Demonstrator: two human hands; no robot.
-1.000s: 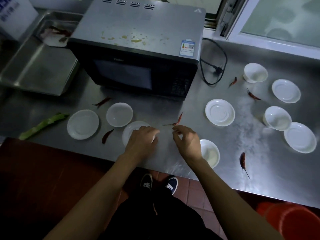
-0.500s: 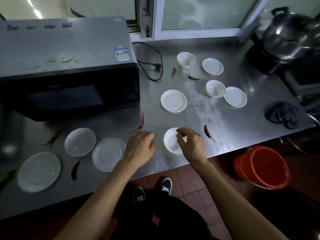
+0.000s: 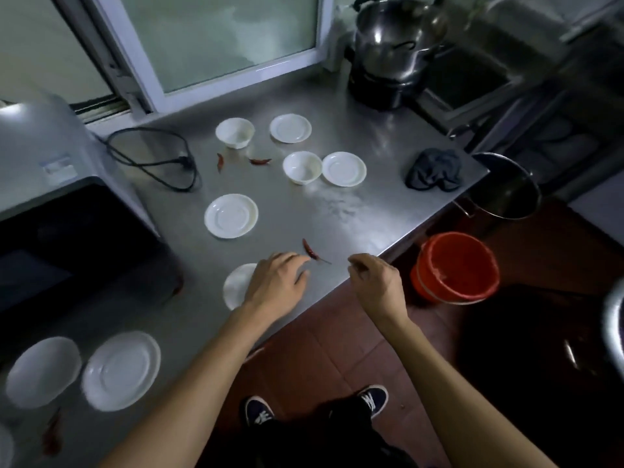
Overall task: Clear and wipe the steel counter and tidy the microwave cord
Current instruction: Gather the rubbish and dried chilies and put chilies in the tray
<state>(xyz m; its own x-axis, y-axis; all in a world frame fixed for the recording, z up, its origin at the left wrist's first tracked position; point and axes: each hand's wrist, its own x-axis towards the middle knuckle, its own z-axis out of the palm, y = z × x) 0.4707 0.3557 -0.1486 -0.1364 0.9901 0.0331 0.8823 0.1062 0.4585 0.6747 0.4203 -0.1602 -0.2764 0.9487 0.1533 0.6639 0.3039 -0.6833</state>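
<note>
The steel counter [image 3: 354, 211] carries several white dishes and dried red chilies. My left hand [image 3: 277, 285] hovers with relaxed fingers over a white dish [image 3: 234, 287] at the front edge, its fingertips just short of a red chili [image 3: 310, 249]. My right hand [image 3: 374, 282] hangs past the counter's front edge, fingers curled and thumb against forefinger, with nothing visible in it. The microwave [image 3: 50, 163] stands at the left. Its black cord [image 3: 152, 160] lies in a loose loop beside it. A dark cloth [image 3: 434, 168] sits crumpled near the right corner.
White saucers [image 3: 231, 216] [image 3: 343, 168] and bowls [image 3: 301, 167] [image 3: 234, 131] are spread mid-counter, two plates [image 3: 121, 369] at the near left. Two chilies [image 3: 260, 161] lie by the cord. A red bucket [image 3: 456, 268] stands on the floor; a steel pot [image 3: 395, 38] sits at the back right.
My view has swung right along the counter. Both hands moved right: the left from the plates to the front dish and chili, the right out past the counter edge.
</note>
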